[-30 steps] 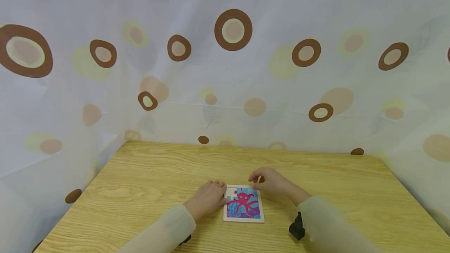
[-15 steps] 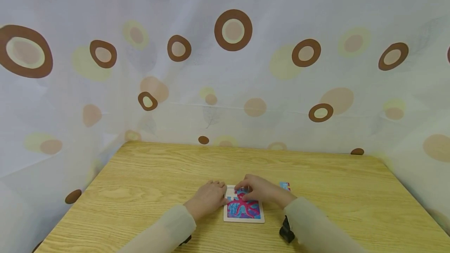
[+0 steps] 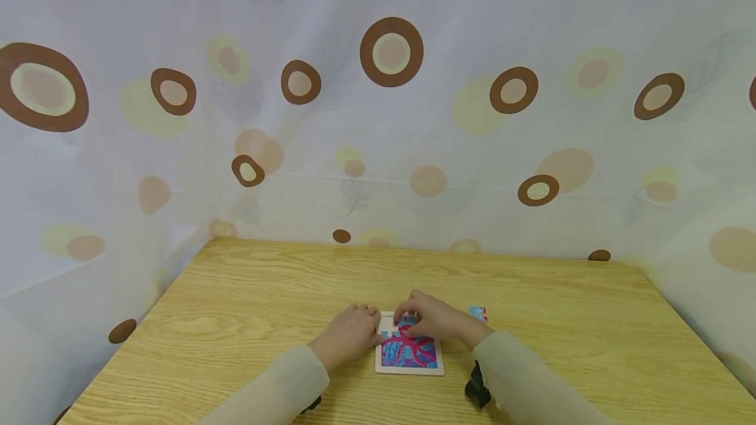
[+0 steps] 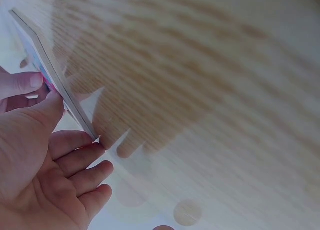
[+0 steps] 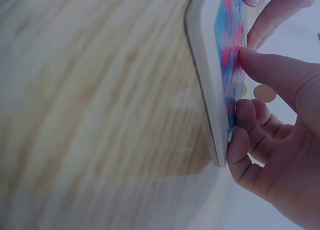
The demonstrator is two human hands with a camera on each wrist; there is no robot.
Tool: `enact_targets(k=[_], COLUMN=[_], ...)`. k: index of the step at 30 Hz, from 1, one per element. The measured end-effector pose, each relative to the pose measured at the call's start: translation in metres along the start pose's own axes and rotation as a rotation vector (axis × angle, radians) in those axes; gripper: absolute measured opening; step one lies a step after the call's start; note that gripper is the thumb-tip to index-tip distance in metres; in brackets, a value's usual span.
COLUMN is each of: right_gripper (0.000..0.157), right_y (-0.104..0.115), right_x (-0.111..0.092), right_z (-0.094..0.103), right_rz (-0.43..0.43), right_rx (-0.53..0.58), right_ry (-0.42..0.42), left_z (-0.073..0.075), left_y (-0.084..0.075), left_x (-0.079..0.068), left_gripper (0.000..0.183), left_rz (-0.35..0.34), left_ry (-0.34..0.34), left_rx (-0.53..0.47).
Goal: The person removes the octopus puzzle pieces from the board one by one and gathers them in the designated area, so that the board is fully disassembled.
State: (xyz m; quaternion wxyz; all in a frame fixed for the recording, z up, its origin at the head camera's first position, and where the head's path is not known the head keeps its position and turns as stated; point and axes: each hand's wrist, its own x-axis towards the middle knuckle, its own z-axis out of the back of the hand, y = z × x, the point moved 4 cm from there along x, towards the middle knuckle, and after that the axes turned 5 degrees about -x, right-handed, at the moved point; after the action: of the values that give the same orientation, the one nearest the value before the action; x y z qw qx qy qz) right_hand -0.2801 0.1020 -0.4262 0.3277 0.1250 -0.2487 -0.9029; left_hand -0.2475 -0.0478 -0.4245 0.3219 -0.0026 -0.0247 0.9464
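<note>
Furthest left, a pale sleeve [image 3: 272,385] comes in from about eight o'clock of the puzzle tray, a black device [image 3: 311,404] partly showing beneath it. The left hand [image 3: 347,338] lies flat and relaxed at the tray's nine o'clock side. The head view hides its underside; the left wrist view shows its thumb over the rim, forefinger at a corner and the other fingers loosely spread beyond.

Next, the pale-rimmed puzzle tray [image 3: 407,370] lies on the wooden table [image 3: 266,294]. The head view shows a bare patch at its eleven o'clock corner beside the pink octopus picture [image 3: 407,351].

The right hand [image 3: 436,318] arches over the tray's one o'clock part. The right wrist view adds its thumb touching the picture and its other fingers curled near the edge; whether they pinch a piece, I cannot tell.

At two o'clock, only the head view shows a loose blue-and-red puzzle piece [image 3: 478,313], just beyond the right wrist.
</note>
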Motion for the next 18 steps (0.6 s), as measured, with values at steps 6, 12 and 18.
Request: enact_targets(k=[6, 12, 18], right_gripper=[0.019, 0.023, 0.021], right_y=[-0.0027, -0.0041, -0.0100], right_x=[0.0007, 0.0009, -0.0013], right_z=[-0.0011, -0.0015, -0.0010], right_rz=[-0.011, 0.010, -0.064], right_rx=[0.034, 0.027, 0.096], right_ry=[-0.007, -0.024, -0.068], left_z=[-0.0005, 0.0003, -0.0001], left_y=[-0.0001, -0.0004, 0.0003], left_x=[-0.0005, -0.0005, -0.0008], left_gripper=[0.037, 0.037, 0.037], left_rz=[-0.002, -0.008, -0.003], left_ry=[-0.005, -0.009, -0.005], left_rx=[-0.009, -0.023, -0.018])
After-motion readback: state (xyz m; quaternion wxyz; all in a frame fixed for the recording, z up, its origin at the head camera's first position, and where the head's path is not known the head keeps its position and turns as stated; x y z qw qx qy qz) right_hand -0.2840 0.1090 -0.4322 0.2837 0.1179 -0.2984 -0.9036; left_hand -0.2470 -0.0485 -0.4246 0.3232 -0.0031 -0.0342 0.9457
